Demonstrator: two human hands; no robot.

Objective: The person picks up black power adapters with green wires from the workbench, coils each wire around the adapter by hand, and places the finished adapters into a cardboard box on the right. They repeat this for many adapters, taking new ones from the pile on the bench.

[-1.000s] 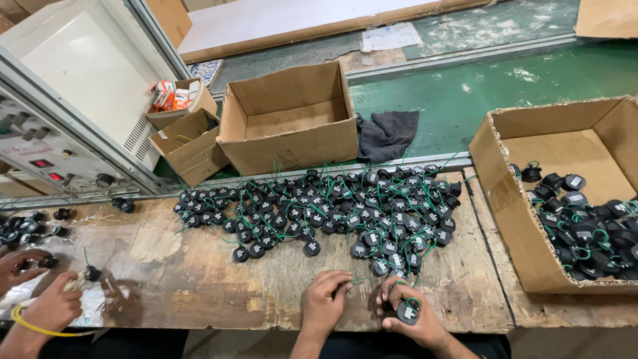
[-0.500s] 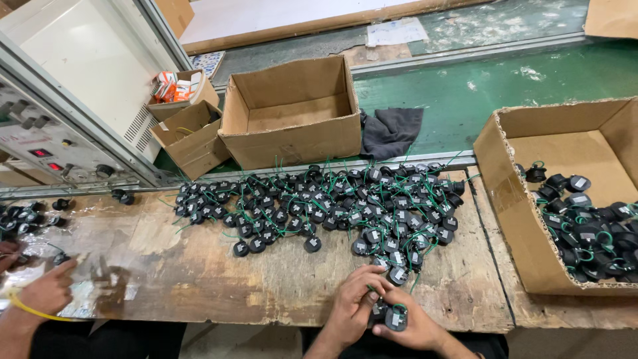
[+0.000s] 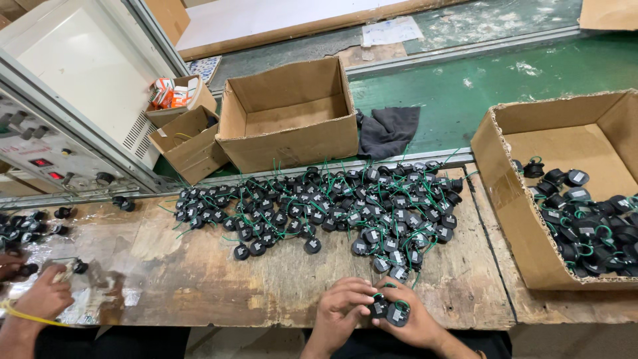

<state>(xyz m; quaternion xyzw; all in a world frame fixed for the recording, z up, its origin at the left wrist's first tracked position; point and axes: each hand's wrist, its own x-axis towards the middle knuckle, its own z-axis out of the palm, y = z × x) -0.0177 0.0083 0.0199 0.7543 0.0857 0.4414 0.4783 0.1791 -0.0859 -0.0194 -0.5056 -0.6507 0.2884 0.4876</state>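
At the far left a co-worker's hand (image 3: 45,297) rests on the table (image 3: 219,286) by a few loose black parts, as it did a second ago. Behind it stands a grey machine (image 3: 73,100), then two small open boxes (image 3: 183,129) and a bigger empty cardboard box (image 3: 289,113) on the green floor, with a dark cloth (image 3: 389,129) beside it. The heap of black round parts with green wires (image 3: 332,203) lies across the middle of the table, unchanged.

My left hand (image 3: 340,311) has moved in: a second ago it lay apart on the wood, and now its fingers (image 3: 359,299) are curled and pinch a small black part (image 3: 380,307) together with my right hand (image 3: 413,324). The right fingers close under a second black part with a pale label (image 3: 398,314), just touching the first; the green wire loops between them. So both hands are now joined on the same pair at the near edge of the table, which I judge means I am working the wire rather than picking from the heap.

At the right, the large cardboard box (image 3: 525,226) holds more of the same parts
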